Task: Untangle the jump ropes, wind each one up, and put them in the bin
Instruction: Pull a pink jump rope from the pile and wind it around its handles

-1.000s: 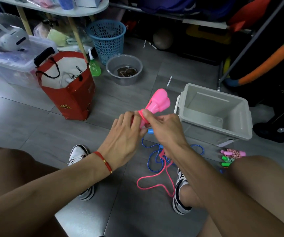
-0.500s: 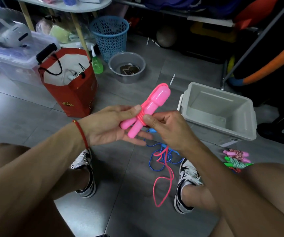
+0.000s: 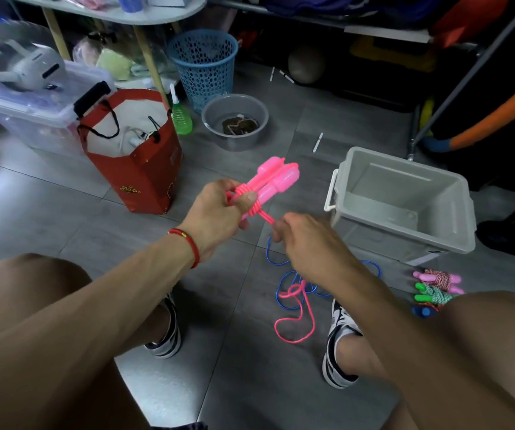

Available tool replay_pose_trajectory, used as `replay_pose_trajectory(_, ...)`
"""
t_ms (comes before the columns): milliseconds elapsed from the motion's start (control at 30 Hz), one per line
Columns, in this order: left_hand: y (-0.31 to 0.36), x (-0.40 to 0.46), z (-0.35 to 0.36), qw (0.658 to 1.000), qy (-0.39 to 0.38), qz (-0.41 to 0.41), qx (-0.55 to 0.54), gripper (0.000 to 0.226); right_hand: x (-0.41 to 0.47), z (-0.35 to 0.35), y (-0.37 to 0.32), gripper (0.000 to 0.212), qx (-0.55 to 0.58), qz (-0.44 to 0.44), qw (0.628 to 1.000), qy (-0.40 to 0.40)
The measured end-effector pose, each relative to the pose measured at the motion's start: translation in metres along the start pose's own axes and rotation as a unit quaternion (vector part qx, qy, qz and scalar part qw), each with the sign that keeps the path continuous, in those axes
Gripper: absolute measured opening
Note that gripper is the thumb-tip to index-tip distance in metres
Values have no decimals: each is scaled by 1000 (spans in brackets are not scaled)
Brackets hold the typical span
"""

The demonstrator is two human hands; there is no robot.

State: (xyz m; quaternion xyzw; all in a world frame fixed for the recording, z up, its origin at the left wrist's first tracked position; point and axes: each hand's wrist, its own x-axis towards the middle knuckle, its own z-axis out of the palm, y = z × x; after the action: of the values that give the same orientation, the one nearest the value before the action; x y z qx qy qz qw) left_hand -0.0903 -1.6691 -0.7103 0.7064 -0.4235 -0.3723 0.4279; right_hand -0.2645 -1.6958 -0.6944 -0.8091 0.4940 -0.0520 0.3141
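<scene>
My left hand (image 3: 219, 214) grips the two pink jump rope handles (image 3: 273, 178) held together, with several turns of pink cord wound round them under my thumb. My right hand (image 3: 306, 240) pinches the pink cord (image 3: 296, 318) just below the handles; its loose end trails in a loop on the floor. A blue jump rope (image 3: 284, 283) lies tangled under it between my feet. The grey bin (image 3: 402, 200) stands to the right, holding nothing I can see. Two wound ropes, a pink-handled one (image 3: 436, 278) and a green-handled one (image 3: 430, 294), lie by my right knee.
A red paper bag (image 3: 138, 156) stands left of my hands. Behind it are a clear storage box (image 3: 27, 113), a blue mesh basket (image 3: 203, 63) and a grey bowl (image 3: 234, 125). A metal rack leg (image 3: 414, 131) and dark clutter line the right.
My left hand has turned the handles and taken a firmer grip over the windings. My right hand has dropped lower and pulled the cord taut. More cord is wound on, and the floor loop is shorter.
</scene>
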Motion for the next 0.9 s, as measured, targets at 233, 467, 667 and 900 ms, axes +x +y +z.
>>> replay_pose_trajectory(233, -11, 2, 2, 976, 40, 94, 194, 17, -1, -7, -8, 43, -37, 2, 999, -2)
replay_pose_trajectory(467, -14, 6, -3, 977, 21, 105, 183, 18, -14, -10, -1, 13, -137, -43, 987, 67)
replay_pose_trajectory(667, -15, 8, -17, 995, -56, 40, 77, 12, -18, -20, 2, 23, -213, -53, 972, 87)
replay_pose_trajectory(900, -22, -2, -3, 956, 0, 134, 262, 21, -28, -15, -21, 15, -383, -227, 895, 40)
